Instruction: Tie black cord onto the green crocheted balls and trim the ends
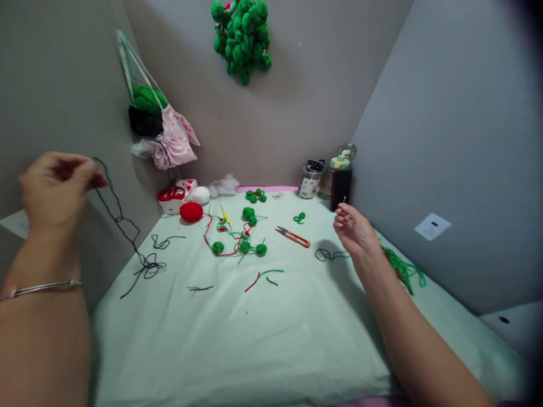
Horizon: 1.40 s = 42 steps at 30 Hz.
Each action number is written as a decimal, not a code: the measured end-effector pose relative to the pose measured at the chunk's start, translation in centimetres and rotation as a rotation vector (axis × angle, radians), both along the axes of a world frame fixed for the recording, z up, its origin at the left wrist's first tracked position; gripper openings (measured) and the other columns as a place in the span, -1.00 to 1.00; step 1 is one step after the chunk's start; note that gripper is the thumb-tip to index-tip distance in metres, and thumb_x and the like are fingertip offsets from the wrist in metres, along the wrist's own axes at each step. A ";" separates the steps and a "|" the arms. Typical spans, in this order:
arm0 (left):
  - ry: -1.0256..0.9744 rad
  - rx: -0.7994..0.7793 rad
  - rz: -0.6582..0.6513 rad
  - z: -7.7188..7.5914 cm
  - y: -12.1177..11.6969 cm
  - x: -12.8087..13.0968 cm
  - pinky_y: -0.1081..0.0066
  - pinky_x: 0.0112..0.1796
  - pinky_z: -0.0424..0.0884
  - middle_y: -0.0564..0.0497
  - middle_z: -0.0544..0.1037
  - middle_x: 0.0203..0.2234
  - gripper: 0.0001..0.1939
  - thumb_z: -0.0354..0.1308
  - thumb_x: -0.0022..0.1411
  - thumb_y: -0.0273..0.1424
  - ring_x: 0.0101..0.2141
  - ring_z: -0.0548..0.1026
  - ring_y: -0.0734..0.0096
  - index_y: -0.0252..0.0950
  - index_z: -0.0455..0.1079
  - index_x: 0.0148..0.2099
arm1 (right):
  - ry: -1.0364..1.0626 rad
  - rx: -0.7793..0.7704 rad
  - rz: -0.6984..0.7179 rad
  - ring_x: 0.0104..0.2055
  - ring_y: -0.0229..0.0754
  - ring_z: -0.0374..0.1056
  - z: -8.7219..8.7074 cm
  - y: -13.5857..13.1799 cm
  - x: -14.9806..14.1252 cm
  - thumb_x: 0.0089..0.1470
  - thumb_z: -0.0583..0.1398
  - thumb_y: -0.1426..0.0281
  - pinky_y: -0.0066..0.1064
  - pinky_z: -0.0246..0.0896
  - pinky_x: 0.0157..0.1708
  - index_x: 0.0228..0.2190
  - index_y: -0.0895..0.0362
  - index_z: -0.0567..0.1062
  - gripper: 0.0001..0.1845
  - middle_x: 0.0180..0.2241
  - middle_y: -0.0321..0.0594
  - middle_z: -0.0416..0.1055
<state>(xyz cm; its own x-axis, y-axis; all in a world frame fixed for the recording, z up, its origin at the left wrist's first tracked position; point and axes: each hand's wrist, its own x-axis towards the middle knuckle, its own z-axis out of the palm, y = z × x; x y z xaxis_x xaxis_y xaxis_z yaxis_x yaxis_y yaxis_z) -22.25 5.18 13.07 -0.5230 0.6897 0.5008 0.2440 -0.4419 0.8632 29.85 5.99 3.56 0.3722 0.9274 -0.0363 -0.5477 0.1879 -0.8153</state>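
Raised at the left, my left hand pinches a length of black yarn. The yarn hangs in loops down to a loose tangle on the cloth. Over the right side of the table, my right hand is closed on a thin needle-like tool, of which only a small pale tip shows. Thread snips with orange handles lie between the hands. Green crocheted pieces with red yarn lie around the middle, beside a yellow-handled hook.
A red yarn ball and a white one sit at the back left. A pen tin and a bottle stand at the back right. Green yarn strands lie by the right wall. A pink bag hangs left.
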 end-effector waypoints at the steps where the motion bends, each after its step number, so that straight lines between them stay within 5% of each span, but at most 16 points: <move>1: 0.220 -0.104 0.060 -0.7 0.4 -0.3 0.69 -0.42 0.22 0.23 0.39 -0.57 -0.78 0.12 0.21 -0.75 -0.48 0.35 0.58 -0.35 0.46 -0.26 | -0.009 -0.002 0.012 -0.65 -0.49 0.20 -0.1 0.0 -0.1 -0.11 0.35 0.52 -0.72 0.12 -0.73 -0.43 0.19 0.49 -0.85 -0.56 -0.37 0.39; 3: 0.602 -0.309 0.043 -2.7 0.6 -0.1 0.65 -0.40 0.19 0.21 0.31 -0.60 -0.81 0.31 0.06 -0.71 -0.49 0.28 0.51 -0.35 0.52 -0.31 | -0.023 -0.009 0.035 -0.66 -0.50 0.17 -0.3 0.1 -0.3 -0.14 0.37 0.50 -0.72 0.10 -0.74 -0.43 0.19 0.48 -0.82 -0.56 -0.37 0.38; 6: 0.753 -0.289 -0.088 -7.5 -1.1 2.9 0.41 -0.17 0.33 0.06 0.50 -0.40 -0.54 0.53 -0.19 -0.44 -0.33 0.40 0.29 -0.32 0.55 -0.16 | -0.040 -0.014 0.062 -0.67 -0.51 0.14 -0.5 0.1 -0.7 -0.16 0.38 0.49 -0.73 0.08 -0.74 -0.44 0.19 0.48 -0.81 -0.55 -0.38 0.37; 9: 0.961 -0.310 -0.368 -13.0 -4.3 7.4 0.06 0.12 0.23 -0.23 0.42 0.15 -0.23 0.42 -0.04 -0.08 0.12 0.35 -0.11 -0.23 0.35 0.20 | -0.054 -0.011 0.081 -0.66 -0.52 0.13 -0.7 0.0 -1.0 -0.17 0.37 0.49 -0.73 0.07 -0.74 -0.44 0.20 0.49 -0.81 -0.55 -0.38 0.36; 13: 1.225 -0.468 -0.442 -17.1 -6.2 8.8 -0.13 0.22 0.06 -0.29 0.16 0.34 -0.09 0.33 0.02 0.02 0.30 0.13 -0.24 -0.16 0.16 0.34 | -0.074 -0.007 0.110 -0.65 -0.52 0.14 -0.9 -0.1 -1.4 -0.19 0.37 0.48 -0.72 0.08 -0.72 -0.43 0.20 0.50 -0.80 -0.55 -0.38 0.37; 16: 1.135 -0.420 -0.104 -16.4 -4.7 5.1 -0.29 0.16 0.07 -0.35 0.31 0.23 -0.38 0.26 0.15 -0.11 0.27 0.13 -0.41 -0.27 0.31 0.19 | -0.097 -0.002 0.118 -0.65 -0.52 0.13 -0.8 -0.2 -1.5 -0.21 0.39 0.45 -0.72 0.06 -0.72 -0.42 0.19 0.50 -0.77 -0.55 -0.39 0.37; 19: 0.972 -0.190 -0.022 -14.0 -3.3 3.0 -0.32 0.19 -0.02 -0.19 0.39 0.19 -0.52 0.28 0.16 -0.21 0.29 0.09 -0.37 -0.15 0.37 0.12 | -0.139 0.007 0.132 -0.64 -0.50 0.13 -0.3 -0.6 -1.8 -0.24 0.41 0.44 -0.70 0.06 -0.71 -0.44 0.17 0.51 -0.75 -0.55 -0.38 0.39; 21: 0.894 -0.120 -0.161 -12.9 -3.6 4.9 -0.17 0.17 0.16 -0.14 0.47 0.09 -0.57 0.27 0.17 -0.19 0.17 0.32 -0.22 -0.12 0.42 0.08 | -0.203 0.012 0.178 -0.63 -0.48 0.15 -0.1 -1.0 -2.4 -0.26 0.43 0.43 -0.67 0.07 -0.69 -0.44 0.19 0.53 -0.74 -0.55 -0.35 0.41; 24: 0.873 -0.220 -0.519 -12.9 -5.4 12.0 0.06 0.07 0.37 -0.10 0.57 -0.05 -0.66 0.12 0.32 -0.18 0.00 0.50 0.07 -0.12 0.42 0.10 | -0.382 0.030 0.330 -0.61 -0.44 0.16 -0.2 -1.7 -3.6 -0.23 0.44 0.35 -0.60 0.09 -0.64 -0.43 0.21 0.55 -0.72 -0.54 -0.31 0.42; 26: 0.957 -0.208 -0.780 -13.8 -6.7 17.2 0.06 0.16 0.30 -0.13 0.46 0.15 -0.56 0.08 0.36 -0.20 0.15 0.40 0.11 -0.11 0.31 0.24 | -0.491 0.038 0.416 -0.61 -0.42 0.16 -0.7 -2.0 -4.5 -0.19 0.43 0.29 -0.55 0.08 -0.63 -0.42 0.20 0.55 -0.70 -0.55 -0.32 0.41; 28: 1.109 -0.225 -0.987 -14.7 -7.6 21.1 -0.02 0.28 0.07 -0.17 0.20 0.35 -0.32 0.19 0.27 -0.10 0.35 0.09 0.00 -0.13 0.16 0.36 | -0.551 0.031 0.447 -0.62 -0.41 0.15 -1.3 -2.1 -4.9 -0.14 0.41 0.25 -0.53 0.05 -0.62 -0.40 0.19 0.55 -0.70 -0.59 -0.35 0.38; 31: 1.240 -0.304 -1.164 -15.6 -8.3 22.8 -0.03 0.33 -0.10 -0.20 0.05 0.40 -0.15 0.14 0.25 0.03 0.39 -0.08 0.00 -0.19 -0.01 0.44 | -0.594 0.016 0.454 -0.62 -0.40 0.14 -1.9 -1.9 -5.0 -0.10 0.38 0.23 -0.53 0.00 -0.60 -0.40 0.19 0.55 -0.71 -0.64 -0.38 0.33; 35: 1.201 -0.397 -1.150 -15.9 -9.4 19.5 0.03 0.34 -0.06 -0.13 -0.04 0.43 -0.24 0.00 0.36 -0.03 0.40 -0.07 0.11 -0.14 -0.15 0.47 | -0.608 0.026 0.469 -0.61 -0.40 0.15 -1.9 -2.0 -4.8 -0.07 0.37 0.23 -0.52 -0.02 -0.59 -0.39 0.18 0.54 -0.72 -0.63 -0.37 0.34; 38: 1.102 -0.394 -1.060 -16.0 -10.2 16.9 0.08 0.30 0.07 -0.06 0.11 0.39 -0.45 -0.10 0.46 -0.25 0.36 0.07 0.19 -0.04 -0.04 0.43 | -0.629 0.058 0.478 -0.60 -0.40 0.16 -1.6 -2.3 -5.1 -0.04 0.36 0.24 -0.51 -0.03 -0.59 -0.39 0.17 0.55 -0.75 -0.57 -0.33 0.39; 42: 0.982 -0.361 -0.826 -15.8 -9.9 15.9 0.12 0.11 0.32 -0.11 0.36 0.17 -0.44 0.12 0.33 -0.34 0.14 0.36 0.12 -0.04 0.13 0.33 | -0.616 0.089 0.470 -0.59 -0.39 0.18 -1.3 -2.6 -5.5 -0.03 0.35 0.24 -0.50 -0.02 -0.60 -0.39 0.16 0.55 -0.76 -0.54 -0.32 0.42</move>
<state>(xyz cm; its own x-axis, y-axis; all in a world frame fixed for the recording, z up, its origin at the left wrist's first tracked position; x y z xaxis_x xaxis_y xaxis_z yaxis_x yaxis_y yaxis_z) -6.36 -4.74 -2.72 0.5803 0.8005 0.1501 0.6016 -0.5455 0.5836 24.36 3.38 2.22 -0.1323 0.9824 0.1316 -0.0390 0.1275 -0.9911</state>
